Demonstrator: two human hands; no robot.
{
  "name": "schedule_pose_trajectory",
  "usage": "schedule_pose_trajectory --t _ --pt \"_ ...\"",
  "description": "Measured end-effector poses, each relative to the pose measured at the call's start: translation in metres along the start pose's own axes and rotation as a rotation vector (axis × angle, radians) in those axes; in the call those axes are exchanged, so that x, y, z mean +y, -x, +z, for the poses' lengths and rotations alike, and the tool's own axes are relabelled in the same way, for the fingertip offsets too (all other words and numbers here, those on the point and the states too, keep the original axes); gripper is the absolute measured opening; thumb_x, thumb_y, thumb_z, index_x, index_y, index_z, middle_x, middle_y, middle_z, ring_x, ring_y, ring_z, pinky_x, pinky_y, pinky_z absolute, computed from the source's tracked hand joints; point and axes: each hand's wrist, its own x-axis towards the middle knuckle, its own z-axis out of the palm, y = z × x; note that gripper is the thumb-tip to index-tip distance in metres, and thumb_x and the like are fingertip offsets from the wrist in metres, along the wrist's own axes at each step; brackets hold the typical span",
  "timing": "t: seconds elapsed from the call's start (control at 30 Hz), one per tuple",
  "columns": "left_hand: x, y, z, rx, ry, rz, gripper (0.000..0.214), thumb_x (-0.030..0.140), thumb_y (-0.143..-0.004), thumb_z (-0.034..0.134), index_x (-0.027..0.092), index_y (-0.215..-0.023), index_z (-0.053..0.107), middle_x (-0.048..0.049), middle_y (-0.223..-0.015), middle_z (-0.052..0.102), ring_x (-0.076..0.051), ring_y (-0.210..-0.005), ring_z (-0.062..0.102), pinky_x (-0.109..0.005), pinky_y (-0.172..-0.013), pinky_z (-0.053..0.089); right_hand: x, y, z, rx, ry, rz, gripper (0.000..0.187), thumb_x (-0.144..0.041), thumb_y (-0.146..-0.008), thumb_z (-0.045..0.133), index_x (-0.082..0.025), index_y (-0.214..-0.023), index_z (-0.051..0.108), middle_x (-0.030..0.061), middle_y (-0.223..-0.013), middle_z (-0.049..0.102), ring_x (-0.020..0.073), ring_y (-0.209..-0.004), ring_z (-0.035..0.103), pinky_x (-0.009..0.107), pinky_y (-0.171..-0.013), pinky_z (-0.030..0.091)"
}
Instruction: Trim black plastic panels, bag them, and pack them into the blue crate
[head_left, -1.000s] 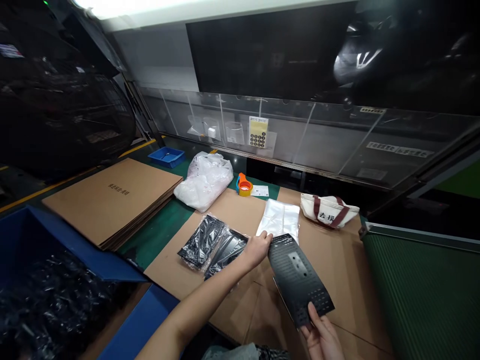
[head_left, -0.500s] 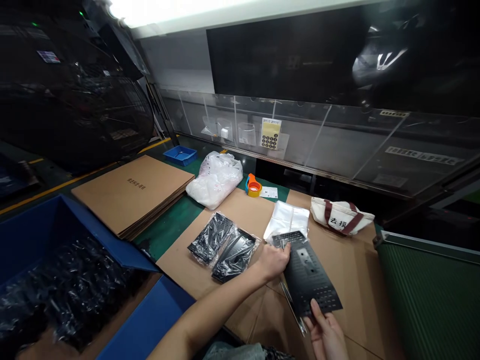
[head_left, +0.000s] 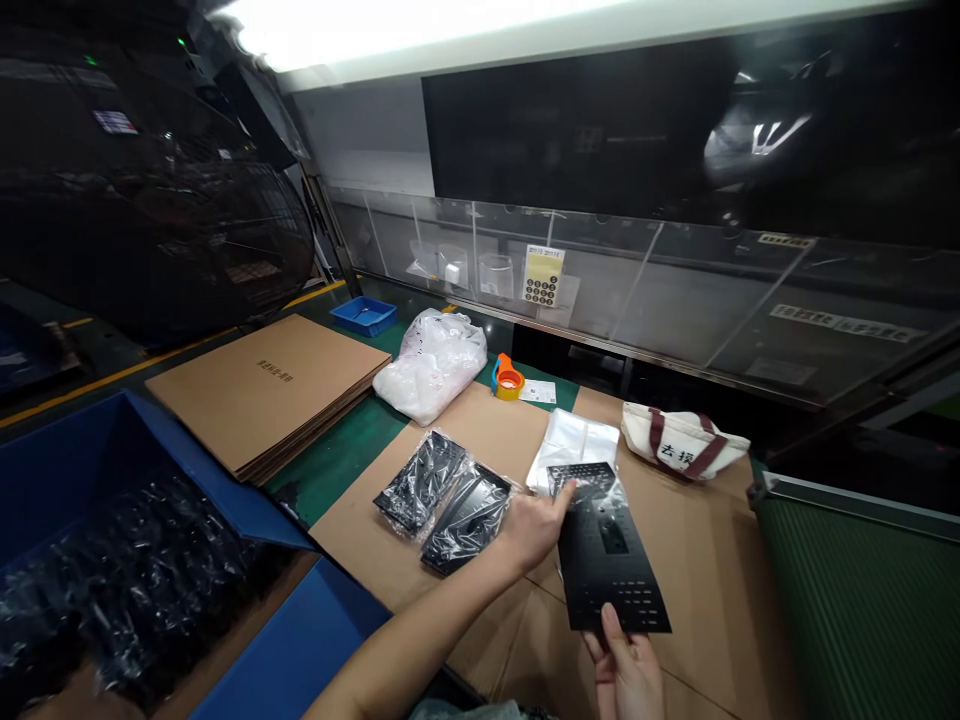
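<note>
A thin black panel (head_left: 611,575) with rows of small slots and a rectangular patch in its middle is held tilted above the cardboard. My right hand (head_left: 628,668) grips its near edge, thumb on top and fingers underneath. At the upper left edge, my left hand (head_left: 531,528) holds the panel with one finger laid over its face; the other fingers are partly hidden. Just behind the panel lies a stack of clear plastic bags (head_left: 574,440), partly covered by it. Left of my left hand, two black parts in clear wrap, a farther one (head_left: 421,482) and a nearer one (head_left: 469,520), lie side by side.
A blue bin (head_left: 277,640) with several wrapped black parts stands at the left, near stacked cardboard (head_left: 270,385). Farther back are a white plastic bag (head_left: 431,365), a tape dispenser (head_left: 508,380) and a blue tray (head_left: 364,316). A canvas bag (head_left: 682,440) and green ribbed surface (head_left: 862,590) are at right.
The panel has turned and its near end has swung slightly left, with my right hand moving left too. My left hand stays at the upper left edge. The view has tilted slightly.
</note>
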Motion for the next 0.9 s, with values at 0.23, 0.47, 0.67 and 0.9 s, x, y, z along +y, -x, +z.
schedule_pose_trajectory --t 0.23,0.47,0.67,0.9 --pt "0.003 -0.012 -0.009 0.058 0.014 -0.106 0.032 0.028 -0.091 0.025 0.015 -0.083 0.053 -0.0090 -0.071 0.061 -0.020 -0.061 0.060 -0.025 -0.048 0.034 -0.005 0.003 -0.008 -0.109 0.326 -0.185 0.039 -0.044 -0.053 0.076 -0.013 -0.072 0.065 0.0037 -0.073 0.068 0.0220 -0.078 0.062 0.025 -0.068 0.050" --pt "0.014 -0.007 -0.003 0.072 0.011 0.050 0.036 0.032 -0.091 0.025 0.015 -0.074 0.052 -0.0086 -0.061 0.061 -0.019 -0.055 0.058 -0.025 -0.048 0.033 -0.015 0.009 0.009 0.002 -0.126 -0.017 0.041 -0.044 -0.048 0.079 -0.020 -0.075 0.059 -0.0018 -0.077 0.066 0.0159 -0.080 0.062 0.026 -0.070 0.051" --pt "0.015 -0.006 -0.006 0.107 0.007 0.090 0.036 0.032 -0.091 0.026 0.015 -0.071 0.051 -0.0080 -0.059 0.059 -0.020 -0.053 0.057 -0.026 -0.048 0.035 -0.024 0.007 0.012 -0.198 0.061 0.067 0.034 -0.036 -0.053 0.079 -0.015 -0.073 0.061 -0.0011 -0.068 0.064 0.0154 -0.071 0.061 0.024 -0.064 0.051" --pt "0.023 -0.001 -0.014 0.136 0.032 0.180 0.032 0.029 -0.090 0.032 0.015 -0.069 0.052 -0.0065 -0.058 0.058 -0.017 -0.053 0.057 -0.025 -0.048 0.035 -0.023 0.007 0.015 -0.107 0.115 -0.121 0.032 -0.042 -0.057 0.075 -0.016 -0.066 0.060 -0.0036 -0.057 0.059 0.0134 -0.065 0.058 0.022 -0.064 0.049"
